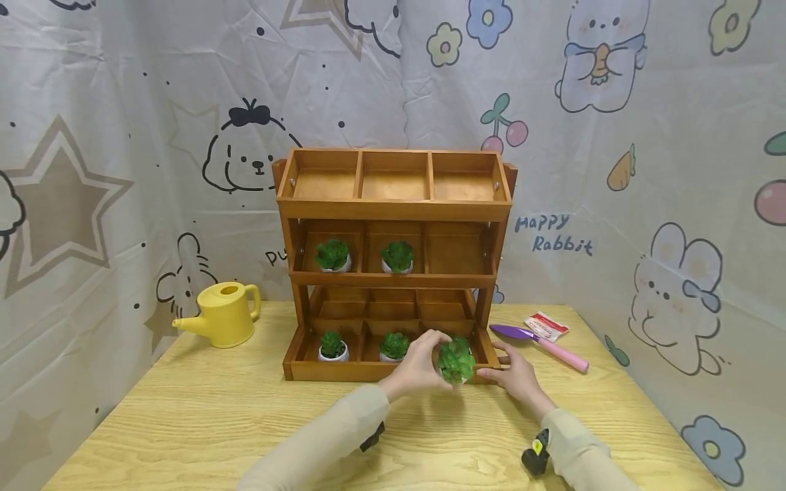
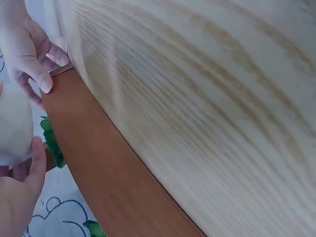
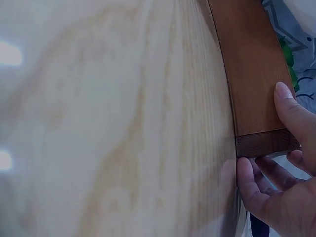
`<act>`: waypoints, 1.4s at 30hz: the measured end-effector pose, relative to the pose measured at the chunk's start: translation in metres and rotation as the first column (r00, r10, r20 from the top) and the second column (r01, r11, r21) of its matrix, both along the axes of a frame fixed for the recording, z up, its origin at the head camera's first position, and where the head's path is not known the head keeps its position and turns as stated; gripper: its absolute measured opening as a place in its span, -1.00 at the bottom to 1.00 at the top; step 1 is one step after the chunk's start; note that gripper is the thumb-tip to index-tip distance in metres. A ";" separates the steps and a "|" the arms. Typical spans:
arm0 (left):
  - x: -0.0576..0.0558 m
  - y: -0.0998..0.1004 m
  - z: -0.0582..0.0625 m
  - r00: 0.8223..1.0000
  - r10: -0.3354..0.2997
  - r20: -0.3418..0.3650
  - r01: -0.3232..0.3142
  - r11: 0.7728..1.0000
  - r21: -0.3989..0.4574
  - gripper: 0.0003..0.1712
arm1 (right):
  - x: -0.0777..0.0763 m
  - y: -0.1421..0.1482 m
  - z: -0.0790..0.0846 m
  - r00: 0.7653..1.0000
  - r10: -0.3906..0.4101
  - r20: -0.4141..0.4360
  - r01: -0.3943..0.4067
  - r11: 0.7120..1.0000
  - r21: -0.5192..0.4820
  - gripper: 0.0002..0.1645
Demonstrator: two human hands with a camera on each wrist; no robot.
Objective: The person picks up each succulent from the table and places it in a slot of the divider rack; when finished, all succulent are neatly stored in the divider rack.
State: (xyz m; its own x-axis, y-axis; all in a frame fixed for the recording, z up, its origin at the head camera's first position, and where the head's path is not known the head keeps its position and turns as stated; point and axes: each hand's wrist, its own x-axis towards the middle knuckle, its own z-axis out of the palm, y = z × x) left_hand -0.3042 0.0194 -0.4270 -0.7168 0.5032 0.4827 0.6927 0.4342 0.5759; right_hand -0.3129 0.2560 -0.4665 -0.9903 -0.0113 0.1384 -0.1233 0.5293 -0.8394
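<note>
My left hand (image 1: 419, 366) holds a small potted succulent (image 1: 456, 360) by its white pot (image 2: 15, 123), in front of the right compartment of the bottom tier of a wooden shelf (image 1: 393, 210). My right hand (image 1: 520, 379) grips that tier's front right corner, with its thumb on the front board (image 3: 256, 74) and its fingers around the end. Two more potted succulents stand in the bottom tier, one on the left (image 1: 332, 346) and one in the middle (image 1: 394, 346). In the middle tier are another two, left (image 1: 333, 256) and centre (image 1: 398, 257).
A yellow watering can (image 1: 227, 315) stands left of the shelf. To the right lie a trowel (image 1: 546, 346) with a purple blade and pink handle, and a red and white packet (image 1: 546, 326). Printed curtains (image 1: 675, 170) enclose the wooden table (image 1: 202, 423) behind and at the sides.
</note>
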 end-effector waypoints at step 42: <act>-0.031 0.008 0.039 0.911 0.294 -0.289 -0.171 0.907 0.385 -0.15 | -0.001 0.001 -0.001 1.000 -0.012 -0.008 0.012 0.998 0.068 0.00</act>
State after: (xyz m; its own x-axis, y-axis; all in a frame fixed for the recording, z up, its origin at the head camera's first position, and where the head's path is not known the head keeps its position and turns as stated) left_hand -0.3355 0.0270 -0.3884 -0.5578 0.0999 0.8240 0.7730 0.4241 0.4719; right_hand -0.3142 0.2569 -0.4671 -0.9894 -0.0088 0.1449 -0.1224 0.5870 -0.8003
